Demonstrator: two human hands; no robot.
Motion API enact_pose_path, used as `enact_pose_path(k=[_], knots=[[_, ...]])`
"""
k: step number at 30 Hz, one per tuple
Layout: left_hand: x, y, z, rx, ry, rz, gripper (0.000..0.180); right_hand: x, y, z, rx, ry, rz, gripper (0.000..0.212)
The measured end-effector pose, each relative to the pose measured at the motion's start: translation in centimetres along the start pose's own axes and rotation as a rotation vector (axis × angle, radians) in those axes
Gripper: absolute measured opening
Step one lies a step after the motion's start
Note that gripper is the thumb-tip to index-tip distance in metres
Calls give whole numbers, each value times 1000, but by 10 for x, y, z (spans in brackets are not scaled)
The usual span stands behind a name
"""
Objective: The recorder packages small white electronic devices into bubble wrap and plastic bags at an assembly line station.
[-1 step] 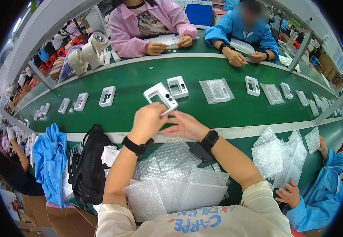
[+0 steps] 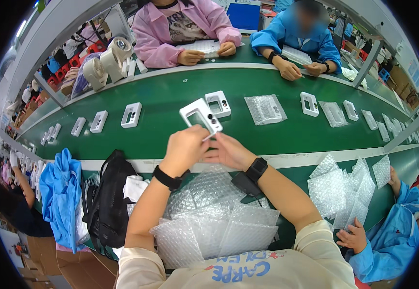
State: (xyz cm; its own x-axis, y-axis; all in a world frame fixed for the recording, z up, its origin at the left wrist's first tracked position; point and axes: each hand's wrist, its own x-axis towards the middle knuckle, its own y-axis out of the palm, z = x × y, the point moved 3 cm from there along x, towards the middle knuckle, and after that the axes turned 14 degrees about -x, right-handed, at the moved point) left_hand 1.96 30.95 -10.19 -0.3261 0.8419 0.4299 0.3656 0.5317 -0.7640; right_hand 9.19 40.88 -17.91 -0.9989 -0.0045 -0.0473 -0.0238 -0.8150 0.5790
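Observation:
A white plastic housing (image 2: 187, 110) with a rectangular opening and dark round spots is held tilted above the green conveyor belt. My left hand (image 2: 186, 147) is closed around its near end, the fingers partly hidden behind the wrist and knuckles. At the lower right corner of the housing, the thumb and fingers of my right hand (image 2: 228, 151) meet it. Just behind lies a similar white housing (image 2: 225, 111) on the belt. Below my forearms is a pile of clear bubble-wrap bags (image 2: 219, 224).
More white housings (image 2: 131, 115) lie along the belt (image 2: 166, 91), some in bubble bags (image 2: 266, 111). A black bag (image 2: 108, 202) and blue garment (image 2: 61, 197) are at left. Co-workers' hands (image 2: 291, 71) work opposite; another person's hand (image 2: 354, 237) is beside bubble bags (image 2: 327, 192) at right.
The held housing and my left hand have shifted slightly right. My right hand's fingers, more spread before, have drawn in at the housing's corner.

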Motion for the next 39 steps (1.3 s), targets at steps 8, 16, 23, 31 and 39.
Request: enact_pose_path(k=[8,16,23,31,39], knots=[[-6,12,-15,-329,221,130,12,-1,-16,12,-53,-109,-166,24],[-33,30,-72,-943,359,623,26,2,-40,6,142,-64,-181,17],[-51,51,-70,-855,186,971,31,1,-35,7,107,-76,-333,21],[-16,10,-36,-992,-39,691,22,1,-53,3,258,-109,-341,20],[-6,-29,87,-805,-409,342,20,5,-43,15,249,-159,-485,16]])
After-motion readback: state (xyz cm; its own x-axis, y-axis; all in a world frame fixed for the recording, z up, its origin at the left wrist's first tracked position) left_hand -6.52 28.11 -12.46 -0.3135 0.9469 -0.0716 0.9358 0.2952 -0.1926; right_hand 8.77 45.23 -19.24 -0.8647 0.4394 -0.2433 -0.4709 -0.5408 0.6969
